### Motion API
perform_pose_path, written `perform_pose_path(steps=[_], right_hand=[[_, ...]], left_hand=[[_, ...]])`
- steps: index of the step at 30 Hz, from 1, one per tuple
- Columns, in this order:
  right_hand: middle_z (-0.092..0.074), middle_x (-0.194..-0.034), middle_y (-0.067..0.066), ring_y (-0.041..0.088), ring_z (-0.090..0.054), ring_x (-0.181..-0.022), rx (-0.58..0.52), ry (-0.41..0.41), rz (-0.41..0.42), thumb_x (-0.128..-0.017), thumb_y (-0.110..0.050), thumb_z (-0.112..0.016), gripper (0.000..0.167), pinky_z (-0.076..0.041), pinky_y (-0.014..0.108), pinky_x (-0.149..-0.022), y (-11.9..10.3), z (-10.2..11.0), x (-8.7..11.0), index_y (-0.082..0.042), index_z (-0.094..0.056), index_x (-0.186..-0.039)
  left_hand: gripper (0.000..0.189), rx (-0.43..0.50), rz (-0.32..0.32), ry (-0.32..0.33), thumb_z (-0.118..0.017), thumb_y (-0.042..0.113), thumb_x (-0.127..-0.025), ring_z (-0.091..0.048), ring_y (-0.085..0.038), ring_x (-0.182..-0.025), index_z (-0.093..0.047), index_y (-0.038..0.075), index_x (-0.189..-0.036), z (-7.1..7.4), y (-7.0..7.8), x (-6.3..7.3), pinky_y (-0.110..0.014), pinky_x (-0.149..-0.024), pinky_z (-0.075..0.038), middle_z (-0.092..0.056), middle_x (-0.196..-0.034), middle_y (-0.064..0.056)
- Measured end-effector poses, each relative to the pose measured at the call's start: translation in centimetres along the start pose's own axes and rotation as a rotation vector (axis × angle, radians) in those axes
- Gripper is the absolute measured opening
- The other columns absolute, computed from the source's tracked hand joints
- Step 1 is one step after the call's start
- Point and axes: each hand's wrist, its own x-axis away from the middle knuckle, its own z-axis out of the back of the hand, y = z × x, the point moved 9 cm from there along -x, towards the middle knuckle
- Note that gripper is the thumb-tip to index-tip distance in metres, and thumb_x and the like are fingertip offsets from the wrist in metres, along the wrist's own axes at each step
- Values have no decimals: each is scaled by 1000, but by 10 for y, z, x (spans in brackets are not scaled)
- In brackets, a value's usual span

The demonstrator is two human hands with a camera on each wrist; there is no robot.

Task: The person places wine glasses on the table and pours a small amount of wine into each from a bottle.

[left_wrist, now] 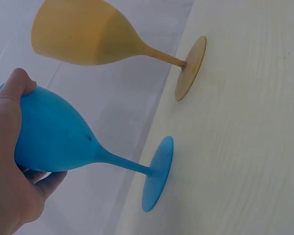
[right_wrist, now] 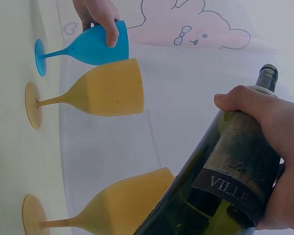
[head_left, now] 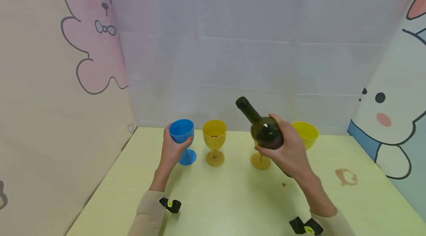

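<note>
A blue goblet (head_left: pixel 181 132) stands on the table, and my left hand (head_left: pixel 171 147) grips its bowl, thumb on one side and fingers behind, as the left wrist view shows. My right hand (head_left: pixel 288 148) holds a dark green wine bottle (head_left: pixel 267 132) around its body. The bottle leans with its open neck up and toward the left. Its dark label (right_wrist: pixel 235 171) faces the right wrist camera. Right of the blue goblet stands an orange-yellow goblet (head_left: pixel 214 134) with a little dark stuff inside. Another orange-yellow goblet (head_left: pixel 260 161) is mostly hidden behind the bottle.
A bright yellow cup (head_left: pixel 306 132) stands behind my right hand, its lower part hidden. A brownish stain (head_left: pixel 346 177) and a small brown spot (head_left: pixel 284 184) mark the table (head_left: pixel 213 199). A white cloth (head_left: pixel 249 54) hangs along the table's back edge.
</note>
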Motion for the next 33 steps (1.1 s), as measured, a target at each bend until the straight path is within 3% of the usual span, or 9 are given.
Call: perform_pose_path(steps=[15,33], right_hand=[[-63,-113,15,34,-59,-97,184,-23,192,-61,-31,-93,94,-47,52,-81,-56,-11,-34,-20,-50,-143],[-59,-122,11,34,-54,-101,370,-179,221,-67,-36,-89,93,-44,51,-84,-76,-42,-66,-26,-44,-147]], left_hand=[[93,14,-12,1,-78,31,-83,-41,-39,-136,-20,17,-154,1,-1,0,-65,-106,-40,-38,-150,-13],[93,-9,-3,4,-77,32,-84,-40,-39,-137,-19,16,-154,3,2,2,-65,-106,-41,-37,-151,-14]])
